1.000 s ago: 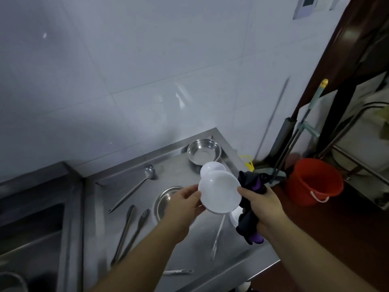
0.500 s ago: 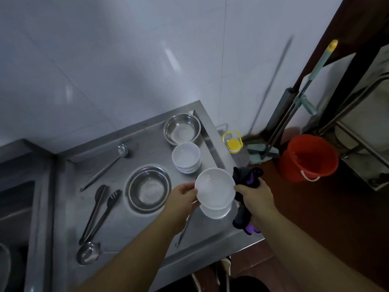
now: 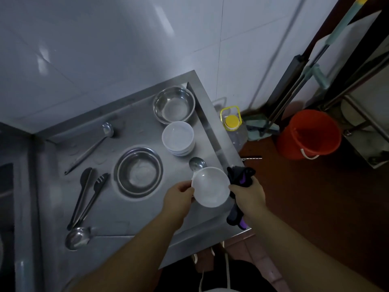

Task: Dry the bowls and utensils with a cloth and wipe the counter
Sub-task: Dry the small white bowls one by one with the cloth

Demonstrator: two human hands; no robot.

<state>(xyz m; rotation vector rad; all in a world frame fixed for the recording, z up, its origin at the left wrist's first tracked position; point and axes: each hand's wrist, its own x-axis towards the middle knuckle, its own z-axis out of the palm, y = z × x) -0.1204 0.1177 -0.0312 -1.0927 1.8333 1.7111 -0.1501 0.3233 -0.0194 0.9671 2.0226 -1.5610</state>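
Head view: empty white bowl gripped by left hand, cloth clutched in right hand.

The white bowl hides the handle of a spoon behind it.

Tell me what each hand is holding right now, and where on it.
Left hand pinches the white bowl at its left rim. Right hand holds the dark cloth bunched in its grip, thumb against the bowl's right rim.
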